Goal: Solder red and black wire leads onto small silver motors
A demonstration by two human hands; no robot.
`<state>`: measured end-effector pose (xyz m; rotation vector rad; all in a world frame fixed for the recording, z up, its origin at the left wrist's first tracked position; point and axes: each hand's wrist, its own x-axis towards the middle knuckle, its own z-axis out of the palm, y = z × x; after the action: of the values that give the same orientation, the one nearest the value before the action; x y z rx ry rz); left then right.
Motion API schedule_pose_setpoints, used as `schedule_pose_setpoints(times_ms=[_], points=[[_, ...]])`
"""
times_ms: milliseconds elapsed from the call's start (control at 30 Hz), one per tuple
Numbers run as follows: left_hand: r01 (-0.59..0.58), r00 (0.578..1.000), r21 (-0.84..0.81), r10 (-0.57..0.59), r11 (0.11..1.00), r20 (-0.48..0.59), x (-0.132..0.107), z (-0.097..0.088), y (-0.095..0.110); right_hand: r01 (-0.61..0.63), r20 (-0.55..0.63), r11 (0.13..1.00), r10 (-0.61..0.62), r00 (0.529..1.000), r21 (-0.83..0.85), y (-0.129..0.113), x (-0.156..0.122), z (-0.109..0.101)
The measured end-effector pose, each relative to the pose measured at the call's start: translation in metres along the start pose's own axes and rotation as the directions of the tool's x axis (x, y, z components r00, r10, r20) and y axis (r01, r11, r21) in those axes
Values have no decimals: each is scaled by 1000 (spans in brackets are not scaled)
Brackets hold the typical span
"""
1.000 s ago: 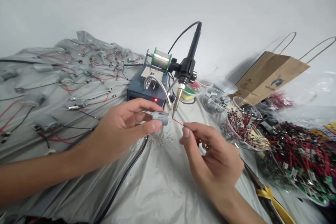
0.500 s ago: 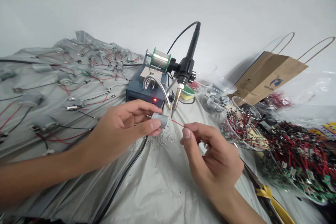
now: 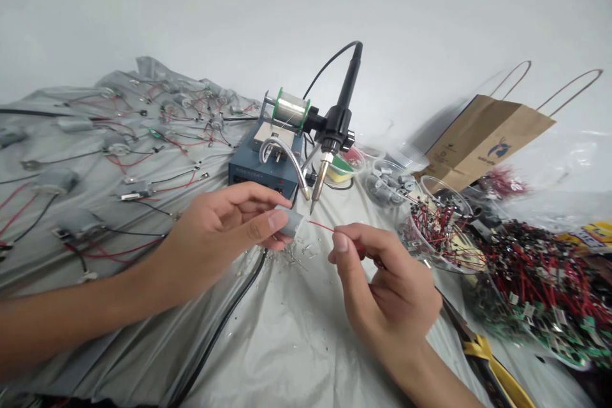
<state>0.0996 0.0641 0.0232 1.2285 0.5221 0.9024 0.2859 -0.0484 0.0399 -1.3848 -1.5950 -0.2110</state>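
Observation:
Between the thumb and fingers of my left hand (image 3: 234, 220) is a small grey electric motor (image 3: 292, 224), its terminal end facing right. My right hand (image 3: 382, 287) pinches a thin red wire (image 3: 321, 225), whose far end reaches the motor's terminal end; whether it is joined there I cannot tell. Just above the wire points the tip of a soldering iron (image 3: 321, 185), clamped upright at a slant in a black holder and apart from the motor. A curved metal solder guide tube (image 3: 291, 159) ends beside the tip. Behind stands the blue soldering station (image 3: 248, 169) with a solder spool (image 3: 291, 109).
Wired motors (image 3: 79, 222) lie spread over the grey sheet at left. On the right are a tub of bare motors (image 3: 389, 185), heaps of red and black wires (image 3: 530, 274), yellow-handled pliers (image 3: 492, 363) and a brown paper bag (image 3: 478, 140). A black cable (image 3: 224, 325) crosses the front.
The motor has shifted slightly left and down, away from the iron's tip, and the red wire has moved with it. The station's red light has gone off.

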Motion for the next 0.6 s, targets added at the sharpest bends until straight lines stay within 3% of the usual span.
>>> schedule_pose_setpoints(times_ms=[333,600], points=[[-1,1000,97,2,995,-12,-2,-3,-3,3,75,1000,-4,997,3,2,-3,0],[29,999,50,-31,998,32,-2,-6,-7,-27,69,998,23,997,64,1,-3,-2]])
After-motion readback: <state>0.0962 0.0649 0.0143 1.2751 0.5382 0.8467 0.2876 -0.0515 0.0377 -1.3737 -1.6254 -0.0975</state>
